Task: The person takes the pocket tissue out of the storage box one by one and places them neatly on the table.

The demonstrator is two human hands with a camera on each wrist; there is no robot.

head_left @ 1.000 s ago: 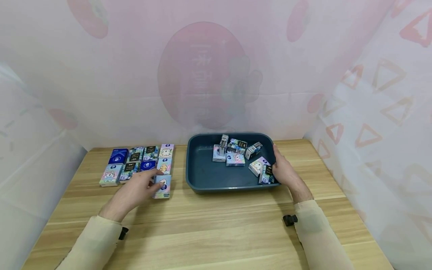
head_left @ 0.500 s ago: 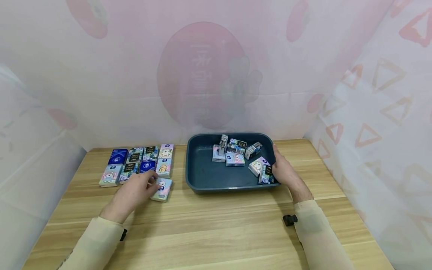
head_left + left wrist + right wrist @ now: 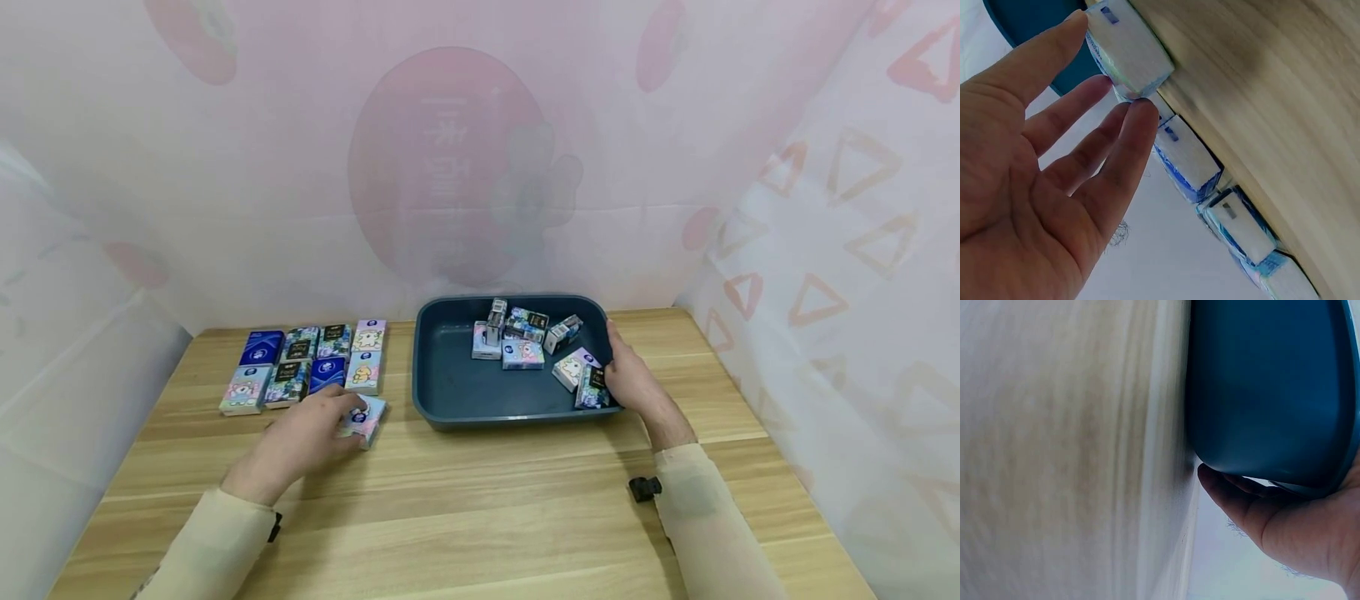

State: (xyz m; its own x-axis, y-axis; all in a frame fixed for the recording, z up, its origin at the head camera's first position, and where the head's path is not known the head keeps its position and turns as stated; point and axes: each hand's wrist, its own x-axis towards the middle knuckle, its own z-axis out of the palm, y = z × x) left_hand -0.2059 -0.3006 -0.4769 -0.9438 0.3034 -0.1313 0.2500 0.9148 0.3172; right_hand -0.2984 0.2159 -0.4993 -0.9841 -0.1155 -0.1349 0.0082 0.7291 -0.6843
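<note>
Beside the rows of tissue packs, my left hand [image 3: 303, 442] pinches a pastel tissue pack [image 3: 369, 417] low over the table. In the left wrist view its thumb and fingertips touch the sides of the white-ended tissue pack [image 3: 1130, 53]. Directly behind it lies a pack with a yellow character [image 3: 364, 372]. My right hand [image 3: 637, 383] rests against the right end of the dark teal tray [image 3: 465, 421], its fingers along the outer wall; part of the hand is hidden. Several small packs lie loose inside the tray, including a dark floral pack [image 3: 592, 389] by the right hand.
Two rows of packs stand left of the tray, with a blue pack [image 3: 262, 347] at the back left corner and a pink-blue pack [image 3: 247, 389] in front of it. A printed cloth backdrop [image 3: 300, 208] rises behind the wooden table [image 3: 480, 517].
The pastel pack under my left hand has turned and shifted slightly toward the person. The left hand has moved with it and its thumb now sits at the near side. The right hand stays put.
</note>
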